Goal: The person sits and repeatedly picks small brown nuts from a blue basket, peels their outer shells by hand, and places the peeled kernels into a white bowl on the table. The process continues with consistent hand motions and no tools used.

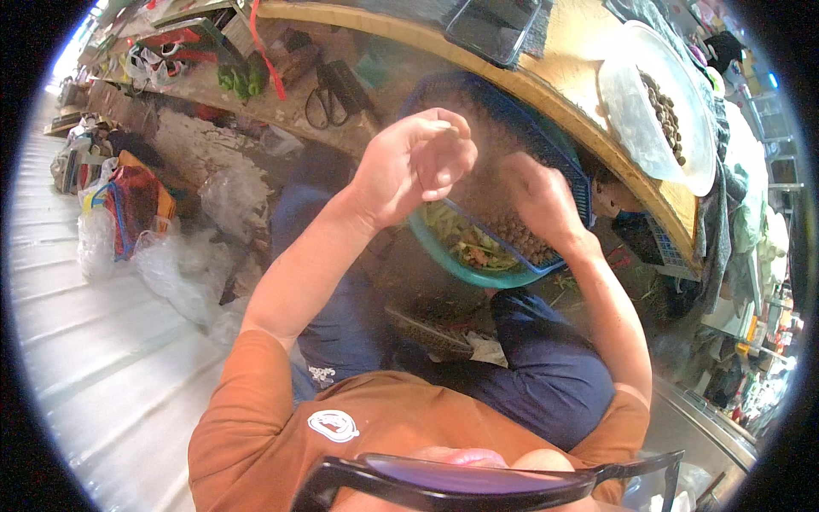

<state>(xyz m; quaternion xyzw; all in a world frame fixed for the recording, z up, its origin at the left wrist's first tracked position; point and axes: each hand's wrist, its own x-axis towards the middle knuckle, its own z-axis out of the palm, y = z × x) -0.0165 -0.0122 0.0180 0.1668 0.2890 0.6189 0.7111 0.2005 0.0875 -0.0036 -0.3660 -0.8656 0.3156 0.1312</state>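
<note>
My left hand (419, 157) is raised above the left side of a blue plastic basket (581, 195), its fingers curled in towards the thumb. Whether anything small is pinched there cannot be made out. Over the basket's right half hovers my right hand (540, 195), blurred, with its fingertips hidden. Many small brown rounded pieces (518, 232), nuts or snails, lie in the basket. It rests across a teal basin (505, 280) between my knees, and vegetable scraps (483, 248) show in the basin's near part.
A wooden tabletop (576, 70) curves past the basket's far side. On it are a white bowl (624, 137) with similar brown pieces and a dark glossy flat object (492, 29). Scissors (327, 107) and green peppers (242, 78) lie on the left shelf. Clear plastic bags (182, 275) hang left.
</note>
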